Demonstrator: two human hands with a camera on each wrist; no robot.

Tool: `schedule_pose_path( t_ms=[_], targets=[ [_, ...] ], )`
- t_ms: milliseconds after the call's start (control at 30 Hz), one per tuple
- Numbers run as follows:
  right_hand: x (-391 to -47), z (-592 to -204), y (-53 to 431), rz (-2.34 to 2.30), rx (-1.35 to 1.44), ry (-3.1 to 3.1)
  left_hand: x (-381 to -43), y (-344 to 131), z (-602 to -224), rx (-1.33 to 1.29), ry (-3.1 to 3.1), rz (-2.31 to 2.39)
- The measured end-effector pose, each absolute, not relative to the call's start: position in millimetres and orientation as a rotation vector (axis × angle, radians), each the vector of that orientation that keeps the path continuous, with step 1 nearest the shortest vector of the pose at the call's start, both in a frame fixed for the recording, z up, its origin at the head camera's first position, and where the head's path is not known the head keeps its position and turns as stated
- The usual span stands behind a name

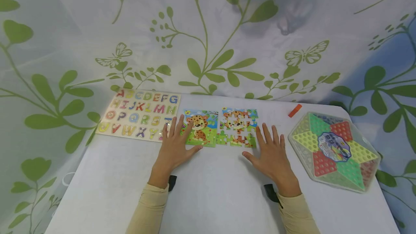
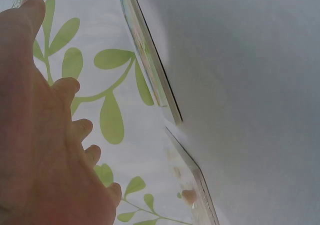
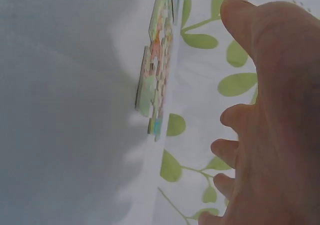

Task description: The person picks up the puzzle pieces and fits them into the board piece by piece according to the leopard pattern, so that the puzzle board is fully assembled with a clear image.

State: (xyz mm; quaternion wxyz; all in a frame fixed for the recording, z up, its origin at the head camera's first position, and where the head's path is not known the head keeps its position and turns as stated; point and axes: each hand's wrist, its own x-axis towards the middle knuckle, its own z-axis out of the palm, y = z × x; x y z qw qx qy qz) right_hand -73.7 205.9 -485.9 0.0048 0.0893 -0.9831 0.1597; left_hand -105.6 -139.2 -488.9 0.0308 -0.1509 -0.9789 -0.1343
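Note:
My left hand (image 1: 175, 149), fingers spread and straight, hovers at the left edge of a finished-looking leopard picture board (image 1: 203, 133). Its fingertips overlap the alphabet board's corner in the head view. To the right lie loose leopard jigsaw pieces (image 1: 238, 124), set near each other with gaps between them. Spread out just right of these pieces is my right hand (image 1: 271, 154), also straight-fingered. Neither hand holds anything. Both wrist views show the hands raised above the table, with the picture board (image 2: 147, 55) and the jigsaw pieces (image 3: 155, 70) seen edge-on.
An alphabet board (image 1: 130, 133) with coloured letters lies at the back left. On the right rests a hexagonal Chinese checkers set (image 1: 325, 176). A small orange-red block (image 1: 295, 110) sits near the back edge. Leaf-patterned fabric (image 1: 208, 46) rises behind the white table (image 1: 214, 198).

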Motion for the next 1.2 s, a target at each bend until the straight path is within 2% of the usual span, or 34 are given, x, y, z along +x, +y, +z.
schedule_pose_path(
  t_ms=[367, 667, 867, 1200],
  targets=[
    [-92.1, -485.7, 203.8, 1.018, 0.25, -2.885, -115.6, -131.6, -504.4, -0.452, -3.088, -0.813],
    [-159.1, -463.0, 189.8, 1.148, 0.24, -2.985, -124.0, -123.6, -505.9, -0.382, -3.12, -0.903],
    [-206.9, -465.8, 173.2, 1.147, 0.276, -3.097, -123.0, -121.9, -513.6, -0.311, -3.175, -0.879],
    [-235.3, -479.0, 150.0, 1.079, 0.298, -3.2, -121.3, -120.7, -524.3, -0.269, -3.172, -0.804]
  ],
)
